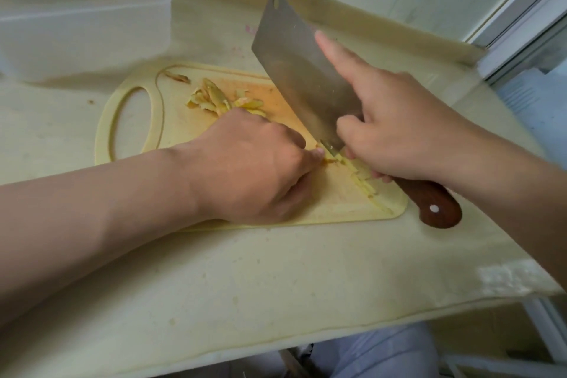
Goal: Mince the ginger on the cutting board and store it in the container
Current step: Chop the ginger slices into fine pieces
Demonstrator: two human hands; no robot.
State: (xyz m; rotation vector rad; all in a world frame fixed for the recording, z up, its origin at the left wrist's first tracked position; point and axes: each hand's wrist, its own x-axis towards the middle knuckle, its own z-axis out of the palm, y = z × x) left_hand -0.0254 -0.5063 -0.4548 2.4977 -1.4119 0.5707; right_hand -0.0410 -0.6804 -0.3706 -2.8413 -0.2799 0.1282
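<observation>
Pale yellow plastic cutting board [171, 135] with an oval grip hole sits mid cream countertop [276, 270], grip end toward the left edge.

Right hand [399, 129]: thumb and three fingers curled tight round the reddish-brown wooden handle [435, 205] of a broad steel cleaver [294, 61], right at the blade junction. Index finger [334, 52] lies straight along the blade's flat. Blade runs diagonally across the board, tip end toward the countertop's far edge. The heel of the edge is down at the ginger; can't tell if the tip end touches the board. Handle butt overhangs the board's near right corner.

Left hand [257, 163]: knuckles up, fingers curled under. Thumb tip touches a yellow ginger piece [326, 158] just beside the blade's heel. Rest of the hold is hidden under the hand.

Ginger elsewhere:
- Cut ginger strips [365, 181] lie in a row on the blade's right side, running toward the board's near right corner, partly under the right hand.
- Loose pile of ginger slices [214, 98] lies toward the board's far edge, just beyond the left hand.
- One brownish scrap [178, 77] lies near the board's far left, apart from the pile.

Translucent white plastic container [86, 24] stands at the countertop's far left corner, apart from the board. Contents can't be made out.
</observation>
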